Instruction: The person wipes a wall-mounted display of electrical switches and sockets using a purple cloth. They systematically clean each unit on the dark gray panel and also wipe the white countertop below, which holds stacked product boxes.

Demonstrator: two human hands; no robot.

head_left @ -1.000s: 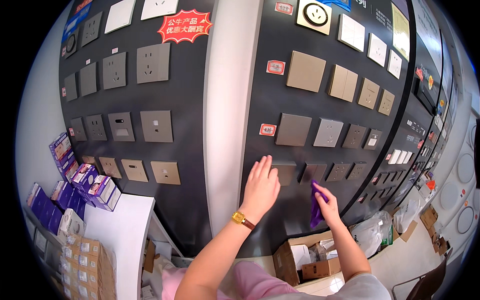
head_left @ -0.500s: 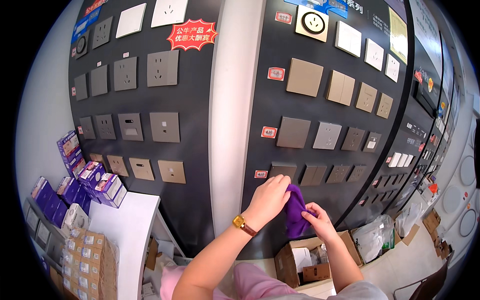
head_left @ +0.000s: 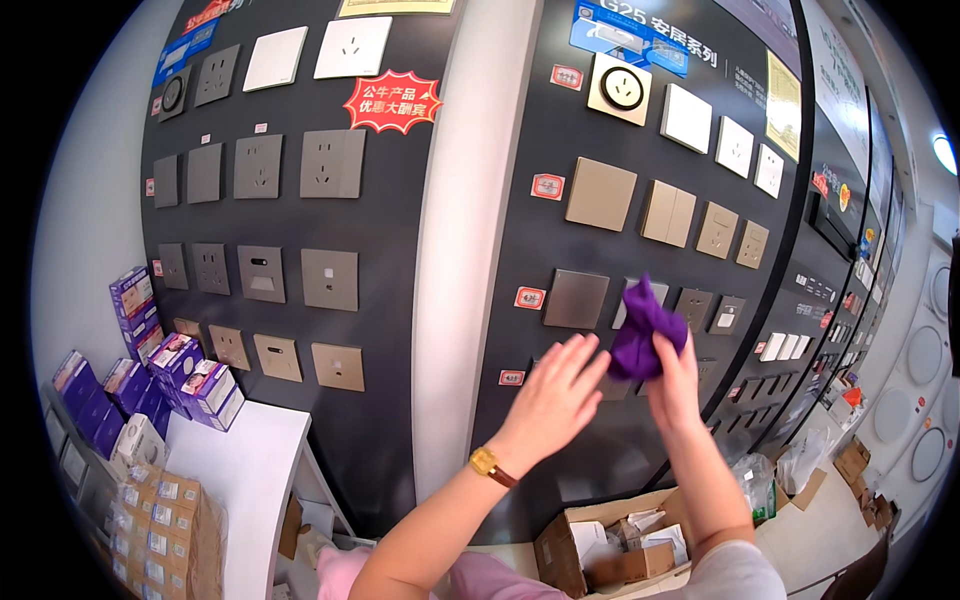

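Note:
A crumpled purple cloth (head_left: 641,338) is bunched in my right hand (head_left: 677,385), raised before the dark display panel (head_left: 455,450). It partly covers a silver socket plate (head_left: 622,297) in the third row. My left hand (head_left: 556,400), with a gold watch on its wrist, is open just left of the cloth, fingers stretched up and right. It hides part of the bottom row of plates; whether it touches the panel I cannot tell. Above it sits a dark grey square switch plate (head_left: 576,299), and higher up a gold one (head_left: 600,193).
A white pillar (head_left: 470,250) divides two panels of switches and sockets. At left, a white table (head_left: 255,440) bears purple boxes (head_left: 208,393) and a plastic-wrapped carton stack (head_left: 165,525). Below my arms stands an open cardboard box (head_left: 560,555); plastic bags (head_left: 755,480) lie to its right.
The cloth has gone up and right in my right hand. My left hand has let go of it and opened, moving slightly lower. The view has tilted upward a little.

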